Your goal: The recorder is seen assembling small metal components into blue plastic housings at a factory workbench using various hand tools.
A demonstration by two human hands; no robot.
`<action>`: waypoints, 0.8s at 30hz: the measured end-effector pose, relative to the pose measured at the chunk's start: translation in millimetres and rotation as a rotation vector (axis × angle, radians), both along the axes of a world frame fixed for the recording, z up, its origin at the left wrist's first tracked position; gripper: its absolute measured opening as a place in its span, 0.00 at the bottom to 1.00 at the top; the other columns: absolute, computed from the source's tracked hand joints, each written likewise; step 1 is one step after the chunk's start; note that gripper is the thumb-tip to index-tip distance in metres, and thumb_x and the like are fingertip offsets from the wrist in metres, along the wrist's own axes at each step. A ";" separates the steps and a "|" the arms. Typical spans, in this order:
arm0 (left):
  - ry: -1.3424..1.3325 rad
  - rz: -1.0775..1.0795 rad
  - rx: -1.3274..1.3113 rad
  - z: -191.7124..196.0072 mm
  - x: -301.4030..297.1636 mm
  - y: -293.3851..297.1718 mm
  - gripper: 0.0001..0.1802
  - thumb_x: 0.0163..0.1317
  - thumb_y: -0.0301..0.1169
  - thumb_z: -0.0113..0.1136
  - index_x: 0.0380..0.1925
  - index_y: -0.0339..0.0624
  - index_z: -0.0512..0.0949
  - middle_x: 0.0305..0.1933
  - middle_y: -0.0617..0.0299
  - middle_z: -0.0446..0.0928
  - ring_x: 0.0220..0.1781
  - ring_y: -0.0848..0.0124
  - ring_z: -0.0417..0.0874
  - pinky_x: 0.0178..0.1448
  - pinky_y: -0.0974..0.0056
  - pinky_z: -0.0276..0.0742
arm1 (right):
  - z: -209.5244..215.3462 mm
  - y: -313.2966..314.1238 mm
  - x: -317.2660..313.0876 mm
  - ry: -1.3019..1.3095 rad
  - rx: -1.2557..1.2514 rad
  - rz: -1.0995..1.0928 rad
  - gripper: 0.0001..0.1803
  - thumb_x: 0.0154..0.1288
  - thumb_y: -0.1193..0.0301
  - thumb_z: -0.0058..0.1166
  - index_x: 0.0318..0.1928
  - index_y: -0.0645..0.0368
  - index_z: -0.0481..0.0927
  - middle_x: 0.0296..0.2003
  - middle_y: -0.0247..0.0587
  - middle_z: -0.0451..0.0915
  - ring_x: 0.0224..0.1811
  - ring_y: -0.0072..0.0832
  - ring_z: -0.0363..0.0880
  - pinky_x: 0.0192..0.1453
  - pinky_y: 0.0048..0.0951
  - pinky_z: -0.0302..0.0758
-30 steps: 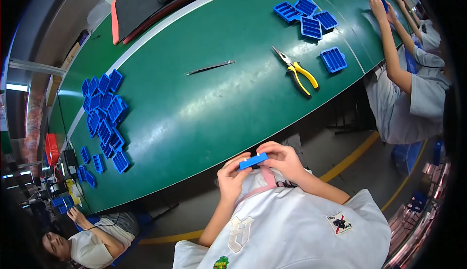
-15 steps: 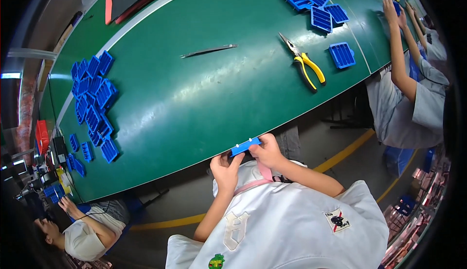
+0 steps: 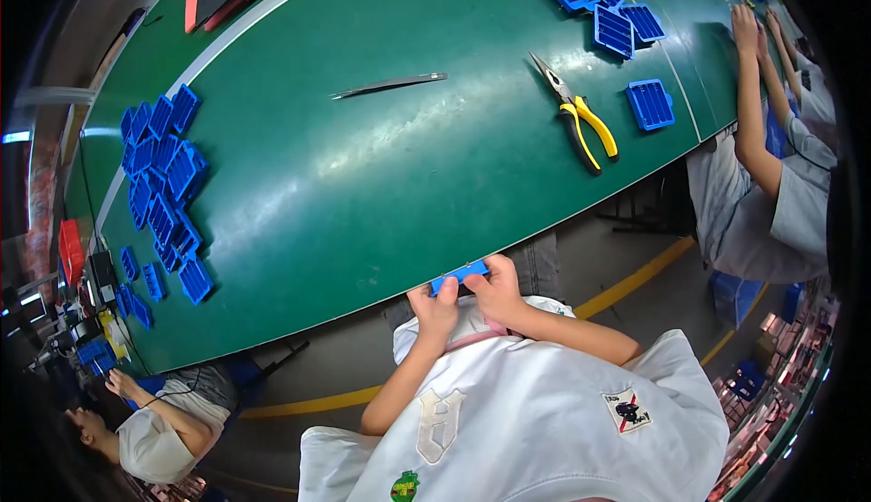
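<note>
One blue case (image 3: 464,272) — pinched between your left hand (image 3: 435,313) and right hand (image 3: 499,295) — could drop if either grip slackens.

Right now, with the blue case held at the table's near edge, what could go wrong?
The blue case is held by the left hand and right hand at the near edge of the table; a loose grip might let it drop.
The pliers lie loose, handles toward that edge, so a reaching arm could knock them.
The heaped cases on the left overlap, so pulling one might shift others.
</note>
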State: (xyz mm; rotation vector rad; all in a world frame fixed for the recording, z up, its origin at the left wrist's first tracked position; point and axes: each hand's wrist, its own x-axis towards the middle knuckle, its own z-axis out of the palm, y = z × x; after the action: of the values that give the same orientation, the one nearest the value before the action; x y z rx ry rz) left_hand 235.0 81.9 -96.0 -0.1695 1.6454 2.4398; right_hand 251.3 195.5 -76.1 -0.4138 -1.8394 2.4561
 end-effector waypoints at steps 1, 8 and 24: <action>0.000 0.004 0.000 2.4 0.4 1.3 0.24 0.57 0.38 0.62 0.49 0.35 0.71 0.46 0.61 0.75 0.45 0.73 0.76 0.49 0.66 0.72 | 1.5 0.4 -0.7 -0.013 0.033 -0.001 0.14 0.61 0.66 0.60 0.38 0.65 0.78 0.30 0.33 0.78 0.30 0.17 0.73 0.35 0.22 0.71; 0.036 -0.050 -0.238 8.7 -3.4 -6.5 0.15 0.63 0.37 0.57 0.37 0.34 0.77 0.36 0.64 0.77 0.36 0.77 0.74 0.39 0.71 0.70 | 6.1 4.3 3.6 -0.085 -0.072 0.129 0.11 0.64 0.72 0.53 0.45 0.65 0.76 0.35 0.35 0.79 0.34 0.18 0.73 0.39 0.23 0.72; -0.035 -0.234 -0.301 36.0 1.0 -13.0 0.24 0.69 0.48 0.48 0.38 0.34 0.76 0.30 0.71 0.73 0.30 0.83 0.68 0.31 0.74 0.63 | 25.2 11.5 1.0 -0.132 -0.131 0.157 0.12 0.69 0.71 0.47 0.45 0.67 0.77 0.33 0.32 0.79 0.35 0.15 0.73 0.40 0.20 0.72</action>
State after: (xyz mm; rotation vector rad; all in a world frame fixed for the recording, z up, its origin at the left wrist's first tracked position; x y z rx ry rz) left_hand 236.0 68.9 -59.9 -0.0569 1.8916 2.0030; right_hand 252.3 207.0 -50.9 -0.4646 -1.8302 2.7267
